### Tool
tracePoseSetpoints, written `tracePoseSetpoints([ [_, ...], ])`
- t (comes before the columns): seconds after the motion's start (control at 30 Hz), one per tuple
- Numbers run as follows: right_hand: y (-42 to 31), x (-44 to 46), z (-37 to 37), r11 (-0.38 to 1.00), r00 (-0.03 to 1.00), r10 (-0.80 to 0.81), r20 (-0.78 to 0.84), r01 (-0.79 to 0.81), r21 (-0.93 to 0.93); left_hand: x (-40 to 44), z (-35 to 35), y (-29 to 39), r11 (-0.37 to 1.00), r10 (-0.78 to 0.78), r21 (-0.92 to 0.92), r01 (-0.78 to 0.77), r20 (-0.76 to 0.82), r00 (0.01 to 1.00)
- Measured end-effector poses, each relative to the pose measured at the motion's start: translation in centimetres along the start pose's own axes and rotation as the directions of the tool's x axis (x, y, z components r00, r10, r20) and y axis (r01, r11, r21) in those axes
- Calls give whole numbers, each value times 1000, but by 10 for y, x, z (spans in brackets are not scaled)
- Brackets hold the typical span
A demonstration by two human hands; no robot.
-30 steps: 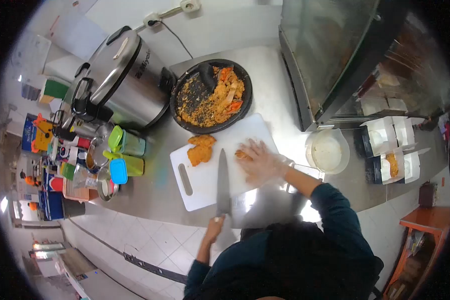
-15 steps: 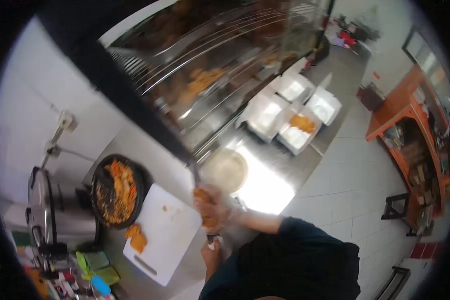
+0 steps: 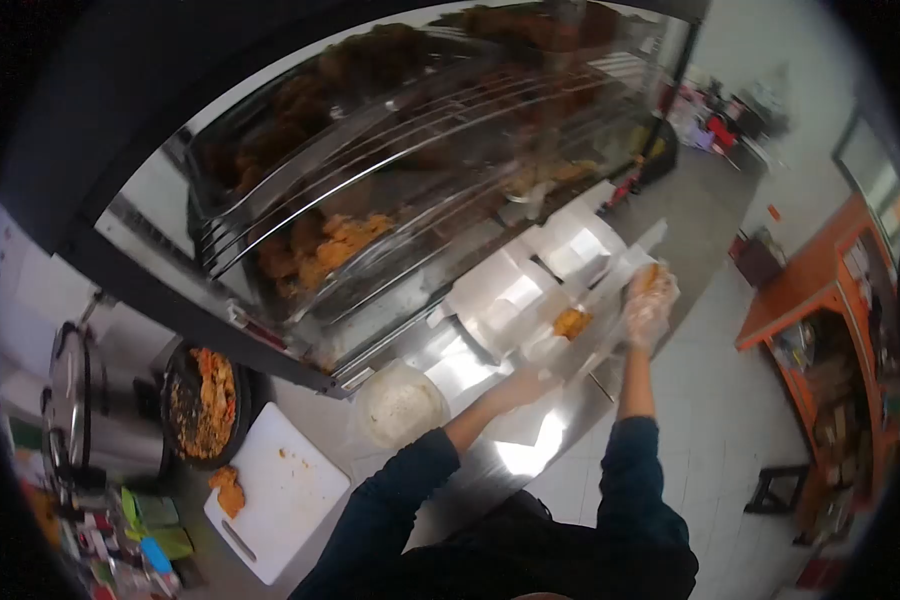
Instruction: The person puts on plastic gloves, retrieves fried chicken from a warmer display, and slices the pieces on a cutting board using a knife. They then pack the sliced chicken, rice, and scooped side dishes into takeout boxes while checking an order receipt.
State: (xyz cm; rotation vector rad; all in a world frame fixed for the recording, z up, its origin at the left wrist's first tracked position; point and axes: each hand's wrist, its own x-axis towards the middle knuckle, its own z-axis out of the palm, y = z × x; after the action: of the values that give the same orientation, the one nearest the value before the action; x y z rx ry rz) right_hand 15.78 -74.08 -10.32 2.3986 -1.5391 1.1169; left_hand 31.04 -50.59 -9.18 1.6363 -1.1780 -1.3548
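Observation:
My right hand (image 3: 650, 312), in a clear plastic glove, is closed around a piece of fried food (image 3: 652, 275) with an orange-brown crust. It is over the far right white takeaway box (image 3: 625, 268). My left hand (image 3: 522, 388) reaches to the near side of the boxes; its fingers are smeared by motion, so I cannot tell whether it touches one. Another crusted fried piece (image 3: 573, 322) sits in the nearest box, between my hands. Two more open white boxes, one on the left (image 3: 505, 298) and one behind (image 3: 575, 240), stand beside it.
A glass display case (image 3: 370, 190) with fried food runs along the back. On the left are a white cutting board (image 3: 290, 500) with a fried piece (image 3: 227, 490), a black pan of food (image 3: 205, 400) and a steel cooker (image 3: 120, 410). A round pale container (image 3: 402, 405) stands nearer.
My right hand has carried fried food from beside the cutting board rightward to the boxes. My left hand has left the dark handle it held and moved toward the boxes. The view has shifted.

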Motion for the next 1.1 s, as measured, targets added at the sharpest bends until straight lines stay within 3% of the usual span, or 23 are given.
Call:
tracePoseSetpoints([
  [0.03, 25, 15, 15, 996, 997, 19, 76, -12, -93, -8, -6, -6, 992, -58, 115, 56, 11, 998],
  [0.1, 56, 38, 37, 987, 975, 76, 208, -45, -152, -50, -17, -16, 999, -28, -30, 28, 13, 1000],
  [0.17, 73, 51, 53, 987, 963, 99, 252, -63, -145, -88, -24, -61, 989, -129, 79, 123, 80, 988],
  [0.2, 74, 53, 58, 991, 965, 89, 245, -60, -120, -119, -22, -81, 993, -95, 73, 97, -35, 995],
  [0.27, 61, 54, 64, 999, 987, 31, 156, -25, -41, -188, -13, -109, 995, -37, 79, 62, -283, 958],
  [0.37, -1, 21, 46, 969, 983, -105, -152, 136, 204, -293, -11, -127, 933, -334, -177, 314, -97, 938],
  [0.43, -82, -28, 16, 830, 951, -142, -275, 266, 491, -365, 6, -102, 858, -471, -391, 333, -338, 815],
  [0.5, -174, -96, -16, 537, 942, -244, -229, 328, 778, -422, 48, -161, 759, -594, -534, 373, -335, 732],
  [0.53, -221, -134, -34, 341, 924, -332, -188, 303, 890, -444, 65, -162, 716, -631, -631, 298, -403, 663],
  [0.6, -317, -209, -70, -84, 771, -622, -134, 105, 991, -478, 92, -156, 627, -701, -771, 112, -496, 512],
  [0.63, -367, -244, -86, -241, 626, -766, -148, -67, 968, -487, 102, -155, 576, -754, -816, 57, -503, 421],
  [0.67, -413, -284, -94, -310, 461, -864, -202, -171, 935, -494, 111, -155, 528, -800, -849, -8, -501, 331],
  [0.7, -446, -338, -59, -247, 169, -957, -238, -33, 969, -501, 120, -159, 482, -840, -872, -80, -486, 241],
  [0.73, -485, -354, -86, -334, 86, -925, -369, 275, 901, -509, 135, -183, 448, -868, -887, -111, -462, 184],
  [0.8, -546, -393, -106, -408, -220, -906, -360, 238, 881, -519, 142, -187, 441, -872, -864, -242, -476, 112],
  [0.83, -573, -413, -118, -339, -310, -921, -237, 337, 878, -525, 145, -188, 437, -875, -847, -303, -478, 74],
  [0.9, -620, -447, -134, -219, -427, -903, 42, 543, 810, -543, 148, -199, 432, -879, -842, -323, -474, 60],
  [1.0, -661, -490, -116, 27, -374, -907, 193, 406, 914, -565, 151, -212, 439, -880, -836, -330, -474, 31],
  [1.1, -647, -486, -133, -447, -547, -827, -130, 499, 742, -583, 141, -204, 487, -867, -802, -346, -493, -75],
])
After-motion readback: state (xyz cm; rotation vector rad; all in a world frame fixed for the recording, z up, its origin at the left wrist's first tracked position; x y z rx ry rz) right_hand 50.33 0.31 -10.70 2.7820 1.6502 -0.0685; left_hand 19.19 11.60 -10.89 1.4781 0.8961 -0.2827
